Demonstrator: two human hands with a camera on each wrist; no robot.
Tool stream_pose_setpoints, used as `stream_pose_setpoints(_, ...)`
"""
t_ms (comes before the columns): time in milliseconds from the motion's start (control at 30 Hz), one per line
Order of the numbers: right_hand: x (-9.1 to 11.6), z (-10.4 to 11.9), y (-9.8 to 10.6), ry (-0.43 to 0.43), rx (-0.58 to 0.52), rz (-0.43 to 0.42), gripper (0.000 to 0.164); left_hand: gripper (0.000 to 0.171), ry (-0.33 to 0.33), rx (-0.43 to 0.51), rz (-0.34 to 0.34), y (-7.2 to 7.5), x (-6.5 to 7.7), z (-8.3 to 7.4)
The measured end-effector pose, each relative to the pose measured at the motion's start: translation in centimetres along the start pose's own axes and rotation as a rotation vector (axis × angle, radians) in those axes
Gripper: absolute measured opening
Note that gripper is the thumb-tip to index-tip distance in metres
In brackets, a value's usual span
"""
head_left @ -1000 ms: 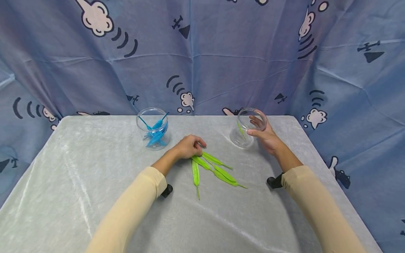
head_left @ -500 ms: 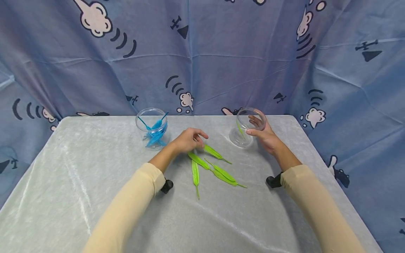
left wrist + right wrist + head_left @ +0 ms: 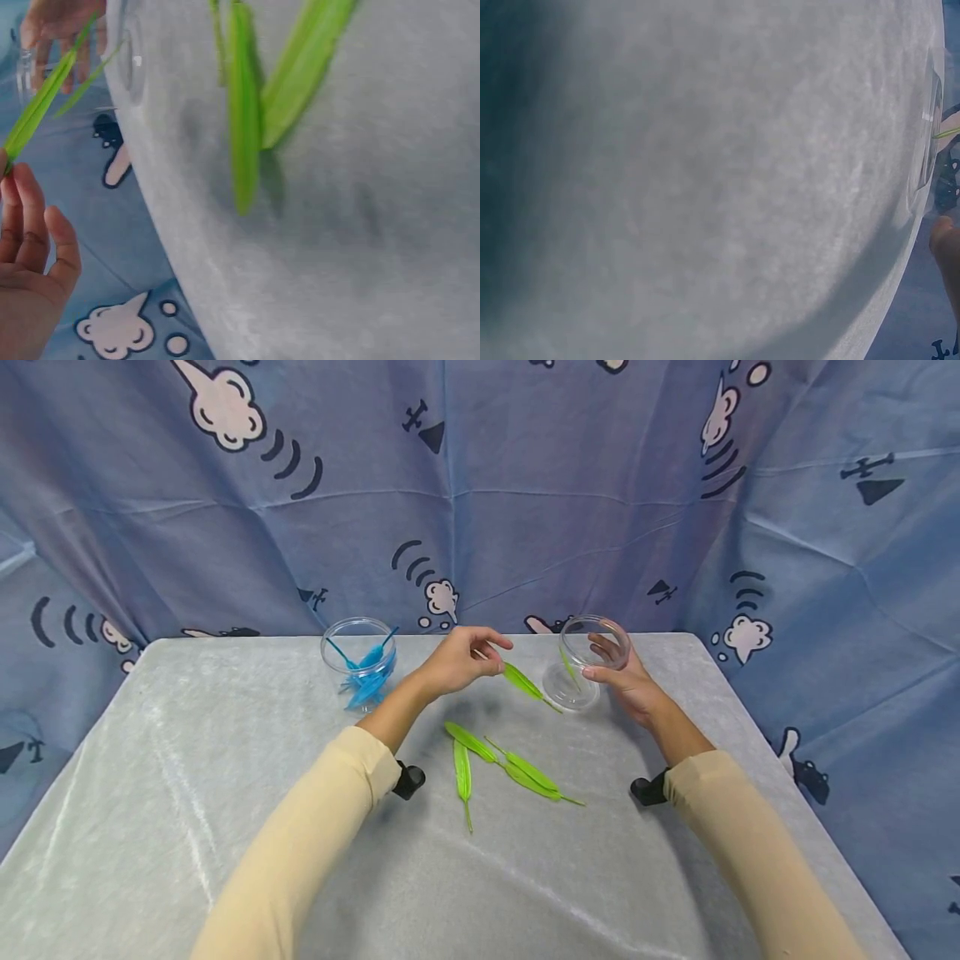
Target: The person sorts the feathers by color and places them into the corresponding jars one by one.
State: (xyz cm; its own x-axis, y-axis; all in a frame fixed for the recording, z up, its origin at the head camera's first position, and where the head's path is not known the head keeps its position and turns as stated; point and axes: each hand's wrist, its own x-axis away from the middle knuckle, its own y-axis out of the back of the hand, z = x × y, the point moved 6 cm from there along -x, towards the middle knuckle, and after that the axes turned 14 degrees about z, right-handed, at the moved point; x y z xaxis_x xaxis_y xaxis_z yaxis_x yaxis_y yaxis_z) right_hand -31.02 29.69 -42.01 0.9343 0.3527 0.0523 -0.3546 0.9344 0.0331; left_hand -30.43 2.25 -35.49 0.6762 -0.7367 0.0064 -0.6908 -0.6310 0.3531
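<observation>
My left hand (image 3: 463, 662) pinches a bright green feather (image 3: 527, 683) by its broad end, its thin quill pointing down and right at the clear jar (image 3: 572, 687). In the left wrist view the fingertips (image 3: 28, 180) hold that same feather (image 3: 37, 112). My right hand (image 3: 633, 685) grips the clear jar near its rim, thumb in front and fingers behind. One green feather (image 3: 570, 668) stands inside this jar. On the table between my arms lie several more green feathers (image 3: 463, 772). In the right wrist view only a bit of the thumb (image 3: 946, 247) and the jar's base show.
A second clear jar (image 3: 358, 628) with several blue feathers (image 3: 369, 672) in it stands left of my left hand. The table (image 3: 187, 760) has a pale grey cloth cover. Behind its far edge hangs a blue patterned curtain (image 3: 300, 552).
My left hand has picked up a green feather from the group on the table, moving it up and away toward the right jar. The right hand and its jar stay put.
</observation>
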Motion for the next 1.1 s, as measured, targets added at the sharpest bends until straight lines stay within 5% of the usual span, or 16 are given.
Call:
stream_pose_setpoints(400,0.0,-0.1,0.1,-0.026,0.002,-0.017,0.093,0.027,-0.069,0.062,-0.076,1.6,-0.7,-3.4)
stream_pose_setpoints(700,-0.2,0.0,0.1,-0.013,-0.016,0.008,0.091,0.022,-0.175,0.077,-0.240,3.0,-1.4,-5.9)
stream_pose_setpoints(1100,0.0,-0.1,0.2,-0.053,-0.034,-0.010,0.091,0.020,-0.181,-0.014,-0.344,0.8,-3.3,-6.7)
